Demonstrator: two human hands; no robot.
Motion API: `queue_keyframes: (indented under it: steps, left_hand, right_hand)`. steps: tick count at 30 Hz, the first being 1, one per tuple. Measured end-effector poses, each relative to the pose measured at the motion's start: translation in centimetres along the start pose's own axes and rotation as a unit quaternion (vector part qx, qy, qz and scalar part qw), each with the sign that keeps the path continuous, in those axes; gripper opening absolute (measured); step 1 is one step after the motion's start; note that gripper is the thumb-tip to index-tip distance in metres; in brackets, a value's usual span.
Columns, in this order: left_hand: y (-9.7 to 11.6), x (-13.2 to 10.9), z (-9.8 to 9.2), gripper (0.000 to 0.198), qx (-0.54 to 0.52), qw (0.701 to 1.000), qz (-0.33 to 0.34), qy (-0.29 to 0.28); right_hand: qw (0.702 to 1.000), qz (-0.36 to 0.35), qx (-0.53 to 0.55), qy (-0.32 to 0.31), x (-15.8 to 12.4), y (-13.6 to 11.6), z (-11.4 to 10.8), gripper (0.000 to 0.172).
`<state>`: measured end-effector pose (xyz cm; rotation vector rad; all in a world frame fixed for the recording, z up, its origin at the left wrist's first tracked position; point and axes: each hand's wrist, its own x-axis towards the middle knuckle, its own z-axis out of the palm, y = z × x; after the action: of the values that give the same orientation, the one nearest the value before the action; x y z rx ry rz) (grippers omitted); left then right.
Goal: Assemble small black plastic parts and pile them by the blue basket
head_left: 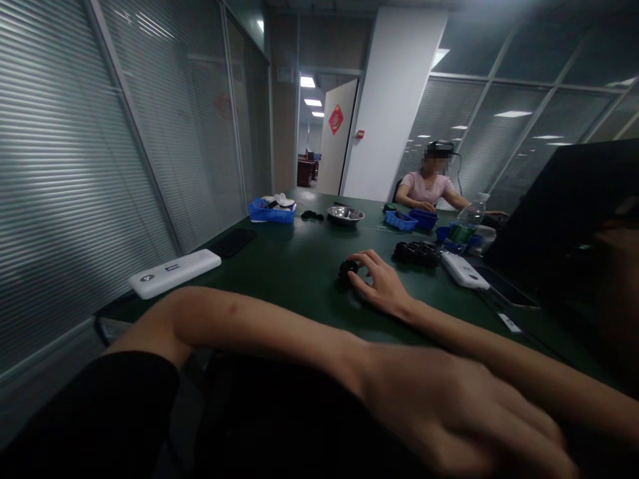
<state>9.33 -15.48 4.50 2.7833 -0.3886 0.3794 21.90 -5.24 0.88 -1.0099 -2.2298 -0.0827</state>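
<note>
My right hand (378,283) rests on the dark green tabletop. Its thumb and fingers close around a small black round part (348,271), whose exact kind I cannot make out. Across the lower right, nearer to the camera, stretches my left hand (464,399), blurred by motion. Its fingers point down to the right and look extended, and no object shows in it. A cluster of similar black round parts (417,253) lies on the table to the right of my right hand.
At left lie a white device (174,273) and a black phone (233,242). Farther back stand a blue basket (272,214), a steel bowl (345,214) and small blue bins (401,221). A bottle (464,226), white device (464,271) and dark monitor (564,219) occupy the right. Another person (432,186) sits behind.
</note>
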Motion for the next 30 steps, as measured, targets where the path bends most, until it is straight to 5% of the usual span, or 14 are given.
queue_keyframes:
  steps: [2,3,5,8,11,14,17,30]
  left_hand:
    - [-2.5,-2.5,-0.9,0.028,-0.052,0.997,-0.018,0.054]
    - [-4.0,-3.9,-1.4,0.028,-0.053,0.988,-0.068,0.13]
    - [-7.1,-7.0,-2.2,0.025,-0.019,0.955,-0.15,0.254]
    - [-10.8,-11.1,-3.6,0.03,0.044,0.907,-0.239,0.343]
    - [-13.1,-13.4,-4.6,0.056,0.012,0.901,-0.294,0.318]
    - [-14.4,-14.3,-4.7,0.07,-0.089,0.919,-0.326,0.204]
    - [-14.7,-14.1,-4.4,0.076,-0.081,0.916,-0.367,0.142]
    - [-14.5,-13.7,-4.5,0.057,-0.106,0.912,-0.353,0.18]
  right_hand:
    - [1.0,-0.012,0.012,0.0,0.0,0.2,0.1,0.028]
    - [1.0,-0.02,0.018,-0.005,0.0,0.2,0.1,0.027]
    - [0.999,-0.033,0.021,-0.017,0.0,0.2,0.0,0.023]
    - [1.0,-0.016,0.009,-0.003,0.0,0.0,0.0,0.022]
    - [1.0,-0.014,0.015,-0.005,0.0,-0.1,-0.1,0.028]
    - [1.0,-0.015,0.01,-0.005,-0.1,0.1,0.0,0.03]
    - [1.0,-0.016,-0.001,-0.01,-0.1,0.2,0.0,0.032]
    - [0.999,-0.038,-0.009,-0.02,0.1,0.3,0.0,0.033]
